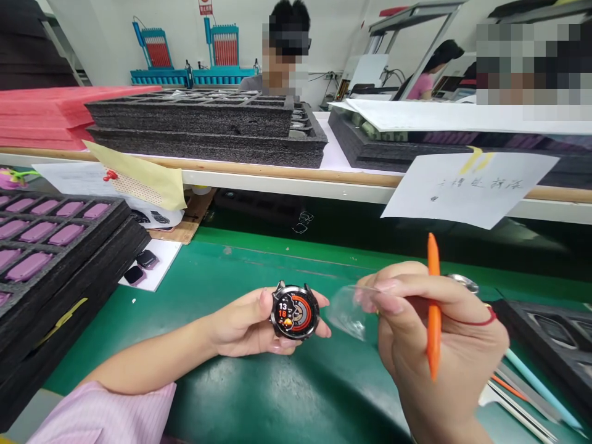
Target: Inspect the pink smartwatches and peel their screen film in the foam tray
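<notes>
A round smartwatch without a strap faces up, its dial lit with "13 18" and orange rings. My left hand is closed around its case, thumb on the left edge. To the right, my right hand pinches a clear curved piece of plastic film between thumb and fingertips. The same hand also carries an orange pointed plastic stick, tucked upright between the fingers. A gap separates the film from the watch.
Black foam trays with purple cases stand at left, near two small dark watch pieces on white paper. Tweezers, a light-blue stick and another foam tray lie at right. A shelf crosses behind; people sit beyond.
</notes>
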Motion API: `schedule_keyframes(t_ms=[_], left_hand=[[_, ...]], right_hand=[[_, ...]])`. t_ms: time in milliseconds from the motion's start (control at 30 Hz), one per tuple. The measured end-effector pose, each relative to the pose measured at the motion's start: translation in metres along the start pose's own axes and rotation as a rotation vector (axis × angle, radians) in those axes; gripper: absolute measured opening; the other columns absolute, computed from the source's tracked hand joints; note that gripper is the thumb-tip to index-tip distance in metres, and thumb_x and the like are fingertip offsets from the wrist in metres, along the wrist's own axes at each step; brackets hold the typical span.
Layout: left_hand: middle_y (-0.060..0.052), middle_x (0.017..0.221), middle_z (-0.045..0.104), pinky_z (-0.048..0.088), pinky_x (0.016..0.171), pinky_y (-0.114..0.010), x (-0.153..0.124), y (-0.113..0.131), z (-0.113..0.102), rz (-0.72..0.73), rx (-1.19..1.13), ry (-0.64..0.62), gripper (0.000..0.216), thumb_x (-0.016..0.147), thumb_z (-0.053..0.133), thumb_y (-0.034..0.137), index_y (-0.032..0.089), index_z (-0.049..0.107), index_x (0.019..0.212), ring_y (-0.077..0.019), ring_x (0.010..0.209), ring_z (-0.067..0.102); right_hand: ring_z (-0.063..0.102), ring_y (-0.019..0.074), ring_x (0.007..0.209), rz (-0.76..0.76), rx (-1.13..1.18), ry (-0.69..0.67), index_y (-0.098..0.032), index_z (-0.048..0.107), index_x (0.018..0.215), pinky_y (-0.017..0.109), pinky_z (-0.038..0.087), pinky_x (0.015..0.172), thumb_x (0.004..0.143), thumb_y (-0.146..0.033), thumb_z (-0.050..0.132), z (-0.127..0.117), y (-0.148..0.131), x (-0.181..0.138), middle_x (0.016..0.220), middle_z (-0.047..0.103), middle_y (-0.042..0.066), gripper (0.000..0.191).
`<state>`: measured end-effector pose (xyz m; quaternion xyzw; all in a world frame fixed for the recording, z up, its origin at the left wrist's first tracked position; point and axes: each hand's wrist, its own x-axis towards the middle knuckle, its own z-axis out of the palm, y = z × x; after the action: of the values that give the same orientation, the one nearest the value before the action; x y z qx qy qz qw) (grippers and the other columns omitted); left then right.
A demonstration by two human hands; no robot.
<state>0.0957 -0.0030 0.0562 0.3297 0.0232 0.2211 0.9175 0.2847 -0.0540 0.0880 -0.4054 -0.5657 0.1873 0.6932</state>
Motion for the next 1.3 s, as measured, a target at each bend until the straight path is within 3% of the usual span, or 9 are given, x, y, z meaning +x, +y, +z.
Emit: schedule_keyframes(t_ms=[200, 433, 633, 800, 900, 1033, 1133, 1200, 1300], left_hand=[[-0.006, 0.088, 0.064, 0.028, 0.052, -0.021, 0.0, -0.002, 0.002, -0.011, 0.044, 0.055, 0.062, 0.076, 0.077, 0.061, 0.015, 0.071, 0.116, -0.0048, 0.055, 0.041], [0.0, 0.079, 0.056, 0.03, 0.051, -0.022, 0.0, -0.004, 0.003, -0.028, 0.126, 0.119, 0.062, 0.071, 0.078, 0.066, 0.015, 0.066, 0.106, -0.0052, 0.053, 0.043], [-0.002, 0.088, 0.058, 0.03, 0.047, -0.02, -0.001, -0.003, 0.009, 0.04, 0.364, 0.235, 0.069, 0.063, 0.08, 0.071, 0.015, 0.06, 0.098, -0.0045, 0.056, 0.043], [0.001, 0.073, 0.058, 0.027, 0.042, -0.02, -0.001, 0.001, 0.018, 0.059, 0.297, 0.37, 0.065, 0.077, 0.064, 0.076, 0.013, 0.062, 0.095, -0.0036, 0.046, 0.039], [0.0, 0.061, 0.059, 0.027, 0.04, -0.019, -0.001, 0.006, 0.019, 0.015, 0.181, 0.338, 0.063, 0.085, 0.055, 0.075, 0.013, 0.065, 0.091, -0.0066, 0.043, 0.043], [-0.006, 0.077, 0.07, 0.029, 0.038, -0.018, -0.003, 0.009, 0.018, -0.013, 0.127, 0.3, 0.062, 0.083, 0.062, 0.071, 0.013, 0.069, 0.103, -0.0072, 0.046, 0.05], [-0.008, 0.089, 0.072, 0.036, 0.043, -0.018, -0.003, 0.008, 0.019, 0.049, 0.16, 0.326, 0.058, 0.081, 0.067, 0.069, 0.015, 0.07, 0.103, -0.0073, 0.05, 0.054], [-0.006, 0.087, 0.07, 0.041, 0.047, -0.019, -0.003, 0.008, 0.019, 0.073, 0.187, 0.332, 0.057, 0.081, 0.069, 0.066, 0.014, 0.071, 0.103, -0.008, 0.053, 0.057], [-0.005, 0.084, 0.067, 0.046, 0.055, -0.019, -0.002, 0.007, 0.017, 0.076, 0.19, 0.317, 0.055, 0.083, 0.07, 0.063, 0.014, 0.073, 0.107, -0.0091, 0.061, 0.061]], right_hand=[[0.062, 0.0147, 0.061, -0.043, -0.006, -0.301, -0.032, 0.076, 0.092, 0.029, 0.054, 0.055, 0.083, -0.014, 0.078, 0.004, -0.011, 0.0, 0.071, 0.071, -0.002, 0.02], [0.06, 0.0141, 0.061, -0.195, -0.303, -0.273, -0.03, 0.075, 0.1, 0.028, 0.054, 0.055, 0.08, -0.013, 0.078, 0.013, -0.008, -0.001, 0.074, 0.068, -0.001, 0.027], [0.059, 0.0131, 0.062, -0.19, -0.334, -0.525, -0.032, 0.062, 0.134, 0.026, 0.056, 0.057, 0.074, -0.031, 0.089, 0.012, -0.005, -0.006, 0.076, 0.06, -0.003, 0.066], [0.065, 0.0162, 0.069, -0.1, -0.275, -0.508, -0.031, 0.063, 0.128, 0.03, 0.059, 0.065, 0.074, -0.031, 0.088, 0.013, -0.005, -0.005, 0.086, 0.07, 0.0, 0.059], [0.067, 0.0165, 0.073, -0.074, -0.242, -0.521, -0.032, 0.064, 0.127, 0.03, 0.059, 0.069, 0.074, -0.028, 0.088, 0.012, -0.006, -0.002, 0.093, 0.071, 0.001, 0.059], [0.069, 0.0186, 0.083, -0.075, -0.204, -0.495, -0.03, 0.063, 0.129, 0.032, 0.059, 0.076, 0.074, -0.04, 0.087, 0.009, -0.006, 0.001, 0.103, 0.071, 0.003, 0.061], [0.065, 0.017, 0.072, -0.079, -0.233, -0.384, -0.026, 0.067, 0.109, 0.03, 0.057, 0.067, 0.079, -0.046, 0.082, 0.006, -0.006, 0.004, 0.085, 0.069, 0.001, 0.039], [0.059, 0.014, 0.061, -0.082, -0.279, -0.349, -0.025, 0.067, 0.091, 0.027, 0.053, 0.057, 0.082, -0.034, 0.08, 0.007, -0.007, 0.005, 0.072, 0.063, -0.001, 0.019], [0.06, 0.0133, 0.061, -0.106, -0.293, -0.386, -0.024, 0.064, 0.082, 0.026, 0.053, 0.055, 0.084, -0.019, 0.076, 0.01, -0.009, 0.004, 0.07, 0.064, -0.001, 0.013]])
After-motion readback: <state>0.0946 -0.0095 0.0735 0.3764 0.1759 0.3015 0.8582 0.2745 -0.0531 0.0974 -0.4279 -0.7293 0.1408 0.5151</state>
